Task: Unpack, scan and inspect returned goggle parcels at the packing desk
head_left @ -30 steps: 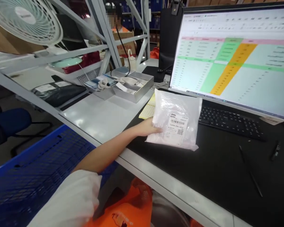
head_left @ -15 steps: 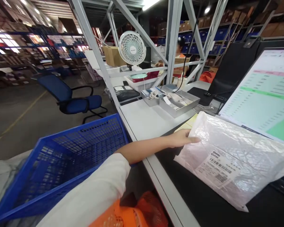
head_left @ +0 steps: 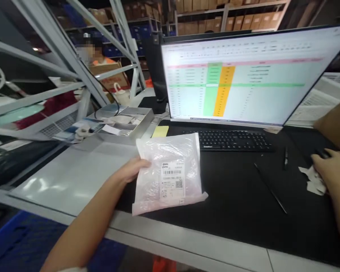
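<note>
My left hand [head_left: 132, 169] pinches the left edge of a white plastic mailing bag [head_left: 150, 189], thumb on top and the other fingers hidden underneath. The bag bears a printed shipping label [head_left: 172, 181] with a barcode and a square code, and is held over the near side of the black desk mat [head_left: 229, 211]. At the far right, my right hand [head_left: 333, 166] is curled over a dark computer mouse [head_left: 323, 153], only partly visible. Torn white paper scraps [head_left: 314, 182] lie beside that hand.
Behind the bag are a black keyboard [head_left: 232, 141] and a monitor [head_left: 252, 98] showing a spreadsheet. A thin black rod [head_left: 270, 189] and a pen [head_left: 285, 158] lie on the mat. Grey trays [head_left: 141, 122] stand left, a blue crate [head_left: 25, 241] below. A person [head_left: 102, 56] is behind the frame.
The view has swung right, toward the monitor. My left hand still grips the mailing bag, now seen nearer the middle of the picture. My right hand has come into view at the mouse.
</note>
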A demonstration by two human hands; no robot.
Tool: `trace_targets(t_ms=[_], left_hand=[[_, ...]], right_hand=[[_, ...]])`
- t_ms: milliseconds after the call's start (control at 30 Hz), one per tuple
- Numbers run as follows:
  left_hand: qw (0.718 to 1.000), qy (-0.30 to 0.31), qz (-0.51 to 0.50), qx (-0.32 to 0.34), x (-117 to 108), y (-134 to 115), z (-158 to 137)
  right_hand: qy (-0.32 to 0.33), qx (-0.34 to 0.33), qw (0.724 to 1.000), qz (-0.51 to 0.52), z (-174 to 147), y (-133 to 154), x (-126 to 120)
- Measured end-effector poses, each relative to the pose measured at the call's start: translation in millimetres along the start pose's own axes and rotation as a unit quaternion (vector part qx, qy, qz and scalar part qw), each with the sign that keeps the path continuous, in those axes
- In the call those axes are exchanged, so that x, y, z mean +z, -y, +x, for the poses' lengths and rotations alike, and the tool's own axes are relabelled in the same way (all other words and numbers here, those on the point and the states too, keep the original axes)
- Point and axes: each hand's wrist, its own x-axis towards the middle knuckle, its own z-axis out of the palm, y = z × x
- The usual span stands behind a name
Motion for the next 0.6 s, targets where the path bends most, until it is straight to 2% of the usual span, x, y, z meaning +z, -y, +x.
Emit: trace_targets(t_ms=[67, 200, 600], left_hand=[[1.000, -0.009, 0.003, 0.013, 0.7, 1.4, 2.3], [0.996, -0.056, -0.058, 0.047, 4.5, 6.4, 6.7], [0.983, -0.127, -0.069, 0.110, 8.6, 9.1, 11.7]], right_hand=[[-0.020, 0.036, 0.999, 0.006, 5.1, -9.8, 7.7], [0.015, 0.019, 0.999, 0.023, 14.1, -6.6, 20.0], [0.003, 0.031, 0.999, 0.035, 14.9, -16.6, 23.9]])
